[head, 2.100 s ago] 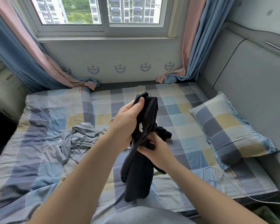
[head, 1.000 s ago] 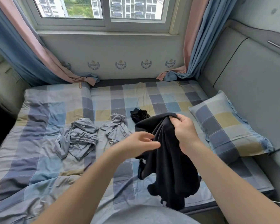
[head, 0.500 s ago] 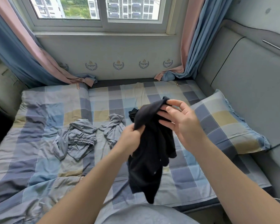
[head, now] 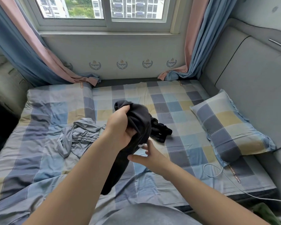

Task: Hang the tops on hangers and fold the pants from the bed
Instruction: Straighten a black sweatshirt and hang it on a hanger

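Head view: clutches bunched black garment [head: 140, 122] in left grip [head: 120, 128], touches it with slack-fingered, empty right grip [head: 150, 155]; likely sorting; next, shake open.

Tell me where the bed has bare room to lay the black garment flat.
Bare sheet lies on the far strip under the window wall, and between the crumpled black piece and the pillow. The middle is crowded: grey garment, held black garment. A white cable crosses the near right.
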The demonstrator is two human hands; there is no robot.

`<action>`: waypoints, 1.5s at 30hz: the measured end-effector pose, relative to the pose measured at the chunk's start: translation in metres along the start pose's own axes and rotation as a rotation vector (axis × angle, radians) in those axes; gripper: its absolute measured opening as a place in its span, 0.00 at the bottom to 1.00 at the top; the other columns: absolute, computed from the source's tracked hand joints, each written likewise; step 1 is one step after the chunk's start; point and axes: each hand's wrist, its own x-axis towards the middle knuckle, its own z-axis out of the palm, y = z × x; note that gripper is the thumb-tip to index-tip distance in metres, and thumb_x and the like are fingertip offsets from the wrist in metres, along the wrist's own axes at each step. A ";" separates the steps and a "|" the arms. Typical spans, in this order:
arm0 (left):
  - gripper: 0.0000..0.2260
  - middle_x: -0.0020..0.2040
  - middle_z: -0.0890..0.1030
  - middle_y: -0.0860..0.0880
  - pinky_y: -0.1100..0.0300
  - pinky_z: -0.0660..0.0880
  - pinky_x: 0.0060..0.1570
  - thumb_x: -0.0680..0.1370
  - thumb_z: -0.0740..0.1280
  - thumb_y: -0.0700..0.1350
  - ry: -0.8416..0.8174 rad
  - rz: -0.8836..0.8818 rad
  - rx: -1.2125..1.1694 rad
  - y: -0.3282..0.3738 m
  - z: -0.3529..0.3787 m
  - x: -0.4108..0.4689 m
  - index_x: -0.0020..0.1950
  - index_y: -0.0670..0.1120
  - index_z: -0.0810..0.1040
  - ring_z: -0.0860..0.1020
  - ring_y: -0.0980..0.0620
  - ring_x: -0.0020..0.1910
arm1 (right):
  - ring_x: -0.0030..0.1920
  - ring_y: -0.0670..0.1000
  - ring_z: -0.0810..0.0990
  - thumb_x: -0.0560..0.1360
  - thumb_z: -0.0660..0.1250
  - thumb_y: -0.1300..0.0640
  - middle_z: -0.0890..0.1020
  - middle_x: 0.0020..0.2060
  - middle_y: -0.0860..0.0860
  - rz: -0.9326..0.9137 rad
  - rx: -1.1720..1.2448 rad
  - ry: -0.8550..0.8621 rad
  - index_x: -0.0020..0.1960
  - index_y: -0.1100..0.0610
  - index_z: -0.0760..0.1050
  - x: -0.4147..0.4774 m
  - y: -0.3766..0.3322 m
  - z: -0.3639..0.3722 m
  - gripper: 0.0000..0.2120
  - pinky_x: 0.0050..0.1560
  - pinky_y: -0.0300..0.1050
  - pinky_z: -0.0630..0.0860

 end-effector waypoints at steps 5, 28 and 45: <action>0.13 0.52 0.82 0.43 0.58 0.81 0.32 0.83 0.63 0.46 -0.068 -0.027 -0.077 0.012 0.003 -0.007 0.65 0.40 0.74 0.82 0.47 0.46 | 0.52 0.38 0.80 0.76 0.71 0.52 0.83 0.52 0.41 -0.093 0.038 0.057 0.60 0.47 0.76 0.013 -0.002 0.007 0.13 0.52 0.35 0.74; 0.09 0.47 0.83 0.51 0.56 0.75 0.44 0.80 0.68 0.50 -0.381 0.031 1.099 -0.087 -0.045 0.045 0.59 0.49 0.80 0.80 0.52 0.44 | 0.39 0.53 0.85 0.82 0.63 0.57 0.85 0.41 0.57 -0.038 0.867 0.505 0.51 0.62 0.79 0.004 -0.041 -0.071 0.09 0.40 0.46 0.81; 0.14 0.38 0.82 0.58 0.63 0.74 0.42 0.80 0.62 0.33 -0.297 0.885 0.695 0.000 -0.022 0.028 0.47 0.50 0.81 0.78 0.56 0.40 | 0.47 0.52 0.83 0.80 0.65 0.59 0.85 0.45 0.52 -0.136 0.587 0.326 0.52 0.55 0.76 -0.011 -0.037 -0.072 0.02 0.49 0.47 0.78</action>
